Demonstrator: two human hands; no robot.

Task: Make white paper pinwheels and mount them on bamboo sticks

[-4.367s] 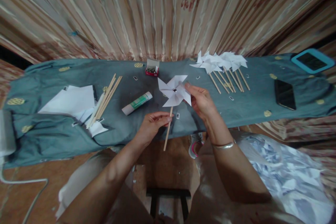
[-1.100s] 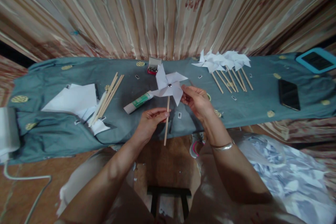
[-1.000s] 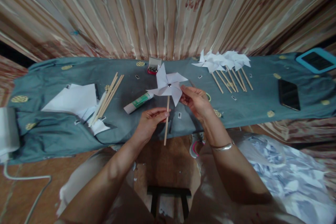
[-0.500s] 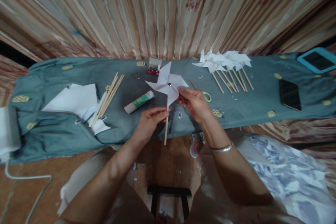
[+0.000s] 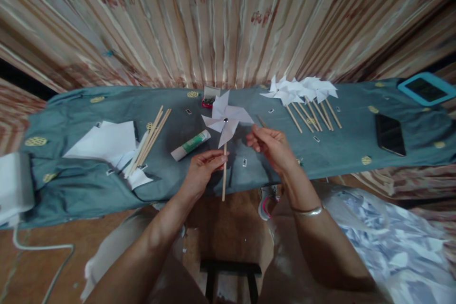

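Observation:
A white paper pinwheel (image 5: 228, 126) with a shiny pin at its centre stands upright on a thin wooden stick (image 5: 224, 185). My left hand (image 5: 204, 168) pinches that stick below the blades. Just right of the pinwheel is my right hand (image 5: 272, 147), its fingers curled in together beside a blade tip. Nothing shows in those fingers; whether they touch the blade I cannot tell. Behind the pinwheel sits a small red box (image 5: 209, 99) of dark pins, lid up. A glue stick (image 5: 191, 145) with a green label lies left of the pinwheel.
On the left lie white paper sheets (image 5: 101, 140) and several wooden sticks (image 5: 151, 137). Several finished pinwheels (image 5: 302, 90) lie at the back right. Farther right are a black phone (image 5: 390, 134) and a blue-framed tablet (image 5: 427, 89). A white device (image 5: 14, 183) with a cable stands far left.
My right hand has drawn away from the lower right blade to the right. The blades have turned slightly. My left hand keeps its pinch on the stick. The view has shifted a little.

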